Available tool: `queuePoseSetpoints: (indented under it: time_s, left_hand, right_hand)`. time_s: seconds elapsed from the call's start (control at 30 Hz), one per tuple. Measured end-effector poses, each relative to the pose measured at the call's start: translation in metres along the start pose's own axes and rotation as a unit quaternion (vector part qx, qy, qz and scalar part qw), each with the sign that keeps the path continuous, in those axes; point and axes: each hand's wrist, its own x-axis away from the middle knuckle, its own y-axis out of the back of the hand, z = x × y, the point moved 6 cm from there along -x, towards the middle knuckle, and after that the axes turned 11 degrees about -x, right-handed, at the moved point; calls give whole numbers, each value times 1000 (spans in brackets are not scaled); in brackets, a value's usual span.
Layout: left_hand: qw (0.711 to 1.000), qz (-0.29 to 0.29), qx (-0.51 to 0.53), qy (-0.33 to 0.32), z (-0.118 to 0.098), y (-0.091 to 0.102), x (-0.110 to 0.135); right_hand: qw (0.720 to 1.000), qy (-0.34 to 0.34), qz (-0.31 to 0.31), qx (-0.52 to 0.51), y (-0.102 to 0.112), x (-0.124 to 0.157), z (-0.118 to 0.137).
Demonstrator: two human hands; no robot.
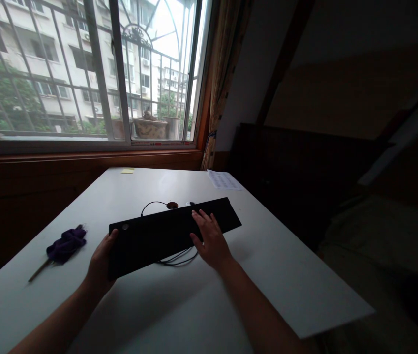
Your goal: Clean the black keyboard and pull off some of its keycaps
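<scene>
A long black keyboard (pixel 157 241) is held tilted above the white table (pixel 286 295); its surface is too dark to make out keys. My left hand (pixel 100 260) grips its left end, thumb on top and the other fingers hidden beneath. Against the right part of its face rests my right hand (pixel 211 241), fingers spread, not wrapped round it. A thin black cable (pixel 179 259) lies looped below the near edge, and more cable shows behind the far edge.
At the left lies a crumpled purple cloth (pixel 67 244) beside a thin stick (pixel 39 272). A round brown-rimmed hole (pixel 172 205) shows behind the keyboard. Yellow notes (pixel 128 170) and a printed sheet (pixel 224 180) lie near the far edge, below a barred window (pixel 120 73).
</scene>
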Motion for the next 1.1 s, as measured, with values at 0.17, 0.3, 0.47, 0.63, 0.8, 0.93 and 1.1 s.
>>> queuePoseSetpoints:
  time_s: [0.17,0.3,0.47,0.63,0.8,0.93,1.1]
  left_hand:
    - [1000,0,-6,2,-2,-1,1]
    - [1000,-18,-8,9,-6,-6,8]
    - [1000,-24,-1,9,-6,-9,10]
    - [1000,-18,-6,-1,-3,-7,5]
    - [1000,-29,-7,3,-1,-2,2]
    - [1000,-23,-6,3,1,1,-2]
    - [999,-35,-19,-7,-2,-2,0]
  right_hand:
    - [998,50,27,-33,-4,0,16]
    - [998,65,-15,-12,2,0,16]
    - [995,102,2,-8,-7,1,40]
    - [985,146,89,-9,-33,3,71]
    - [990,121,68,1,-32,3,68]
    - [991,104,81,17,-35,2,62]
    - [993,96,69,23,-36,1,58]
